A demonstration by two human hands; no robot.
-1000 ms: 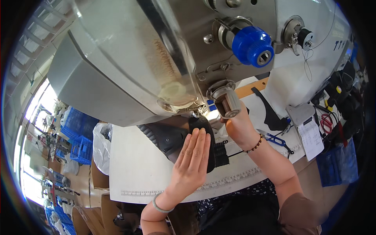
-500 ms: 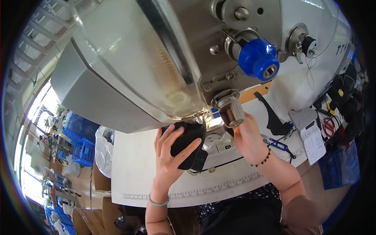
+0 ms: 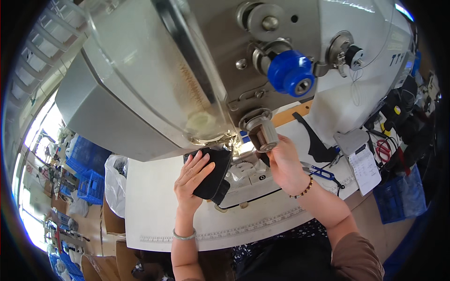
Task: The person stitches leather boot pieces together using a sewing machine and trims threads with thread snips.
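At the left I have two blue crates [image 3: 90,187] one above the other; their contents are too small for me to tell. Beside them a white plastic bag [image 3: 114,189] shows something dark at its top. At the right, clear plastic lies against another blue crate [image 3: 388,206], inside or over it I can't say.

Since a second ago, my left hand [image 3: 191,180] has gone from lying flat, fingers together, to fingers slightly spread with the thumb apart. The black piece [image 3: 214,181] has swung leftward, and more of the bed of the sewing machine [image 3: 234,77] shows.

The piece sits beneath the machine's head, its upper edge close to the lit needle area. It is plain matte black, with a curved right edge and a small dark tab at its lower corner. My left fingers rest on it; I can't tell whether they pinch it. My right hand [image 3: 285,164] is partly behind a metal cylinder [image 3: 263,136], so I can't tell its grip.
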